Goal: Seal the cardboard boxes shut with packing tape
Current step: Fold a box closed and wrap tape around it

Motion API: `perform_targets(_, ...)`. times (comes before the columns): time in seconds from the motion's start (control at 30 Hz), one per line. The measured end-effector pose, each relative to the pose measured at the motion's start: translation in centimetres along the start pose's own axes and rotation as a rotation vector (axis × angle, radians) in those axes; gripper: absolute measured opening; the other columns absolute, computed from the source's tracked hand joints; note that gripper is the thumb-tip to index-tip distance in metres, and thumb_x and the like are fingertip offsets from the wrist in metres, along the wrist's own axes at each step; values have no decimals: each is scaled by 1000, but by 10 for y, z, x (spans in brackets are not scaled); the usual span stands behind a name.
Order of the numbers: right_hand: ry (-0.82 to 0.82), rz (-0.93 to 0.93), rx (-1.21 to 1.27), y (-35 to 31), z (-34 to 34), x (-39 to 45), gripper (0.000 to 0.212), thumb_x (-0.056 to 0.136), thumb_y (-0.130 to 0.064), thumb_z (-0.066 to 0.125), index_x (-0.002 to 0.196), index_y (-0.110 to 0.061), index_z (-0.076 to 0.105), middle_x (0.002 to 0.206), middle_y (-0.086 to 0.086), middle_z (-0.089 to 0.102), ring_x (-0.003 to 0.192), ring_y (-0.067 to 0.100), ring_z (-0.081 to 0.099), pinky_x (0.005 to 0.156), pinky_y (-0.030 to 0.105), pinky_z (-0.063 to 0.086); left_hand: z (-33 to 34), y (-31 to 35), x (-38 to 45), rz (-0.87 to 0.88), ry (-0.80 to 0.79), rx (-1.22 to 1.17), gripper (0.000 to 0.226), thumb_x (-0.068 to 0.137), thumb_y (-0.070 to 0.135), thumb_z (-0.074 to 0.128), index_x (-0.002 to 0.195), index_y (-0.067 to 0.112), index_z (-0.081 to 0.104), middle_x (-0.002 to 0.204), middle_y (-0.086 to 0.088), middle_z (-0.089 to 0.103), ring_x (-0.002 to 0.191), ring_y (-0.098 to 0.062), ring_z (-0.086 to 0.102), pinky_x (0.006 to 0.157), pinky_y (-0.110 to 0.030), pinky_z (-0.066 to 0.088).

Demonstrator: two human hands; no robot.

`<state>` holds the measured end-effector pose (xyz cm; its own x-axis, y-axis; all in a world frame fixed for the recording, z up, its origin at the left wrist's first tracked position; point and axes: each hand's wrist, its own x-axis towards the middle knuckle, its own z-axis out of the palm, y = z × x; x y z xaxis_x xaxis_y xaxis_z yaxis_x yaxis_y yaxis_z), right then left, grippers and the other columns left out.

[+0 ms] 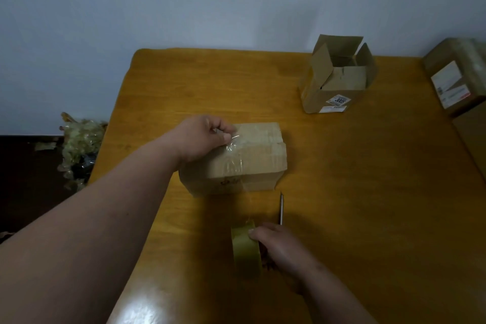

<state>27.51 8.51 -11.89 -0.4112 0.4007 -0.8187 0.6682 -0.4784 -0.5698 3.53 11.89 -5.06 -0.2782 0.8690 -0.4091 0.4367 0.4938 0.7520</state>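
Looking like a plain home room: wooden bench (342, 192), bare wall (184, 8), labelled boxes (336, 79), tape scraps (79, 144) lying beside.

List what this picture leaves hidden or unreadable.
All in the head view:
- The left hand covers the left end of the closed box, so its seam there is hidden.
- The right hand hides the far side of the tape roll.
- The box at the right is cut off by the picture's edge and blurred.
- Small print on the open box label is too small to read.
- The open box's bottom is hidden by its flaps.
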Motion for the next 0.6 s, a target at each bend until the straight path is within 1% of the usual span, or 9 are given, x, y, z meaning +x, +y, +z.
perform_targets(0.1,18,10,29,2,1,2,17,96,-35,55,99,-18,55,91,3,58,73,16,55,58,26,40,-3,1,-1,-41,-104,27,30,76,48,78,98,29,68,99,4,69,93,-15,63,77,-31,47)
perform_targets(0.2,43,22,51,5,3,5,26,94,-38,58,111,-21,48,107,6,52,86,22,52,64,28,39,3,3,2,-51,-143,126,51,67,30,89,108,25,59,99,2,66,92,-17,62,80,-32,48)
perform_targets(0.23,48,24,59,6,3,6,29,94,-38,59,114,-20,50,109,7,51,90,23,51,67,29,39,6,3,2,-36,-125,169,53,67,26,89,108,24,56,95,4,63,87,-14,60,75,-28,47)
perform_targets(0.3,58,26,80,7,4,7,42,93,-38,59,127,-14,54,111,7,52,93,24,52,70,31,40,10,4,1,-9,-71,241,53,68,25,89,108,27,53,89,13,56,80,-6,54,64,-23,41)
perform_targets(0.33,62,27,87,8,4,8,49,93,-38,59,133,-12,53,112,7,53,94,24,53,71,32,41,11,3,1,-7,-58,242,52,69,25,88,108,27,53,90,12,56,82,-8,55,64,-24,40)
perform_targets(0.4,71,29,93,8,4,8,54,92,-39,60,138,-11,50,116,6,56,98,23,55,74,33,43,9,-1,2,-21,-85,181,50,72,20,86,111,26,55,99,1,63,93,-19,60,78,-30,48)
perform_targets(0.47,72,37,106,9,4,8,56,92,-40,61,139,-11,49,123,9,58,103,25,56,75,34,45,4,-3,1,-30,-143,93,44,77,12,81,111,26,57,104,-5,66,99,-25,62,91,-39,48)
perform_targets(0.53,66,45,113,10,4,8,57,92,-41,61,139,-12,49,130,12,57,109,28,57,78,35,45,-1,-5,-1,-27,-177,45,41,81,6,75,113,28,59,102,-7,68,99,-25,63,93,-41,48)
perform_targets(0.6,61,40,106,10,5,7,57,92,-43,60,139,-12,49,130,12,57,107,28,56,79,35,43,-5,-6,-2,-38,-183,3,42,85,5,70,118,28,59,108,-9,69,105,-27,64,95,-40,47)
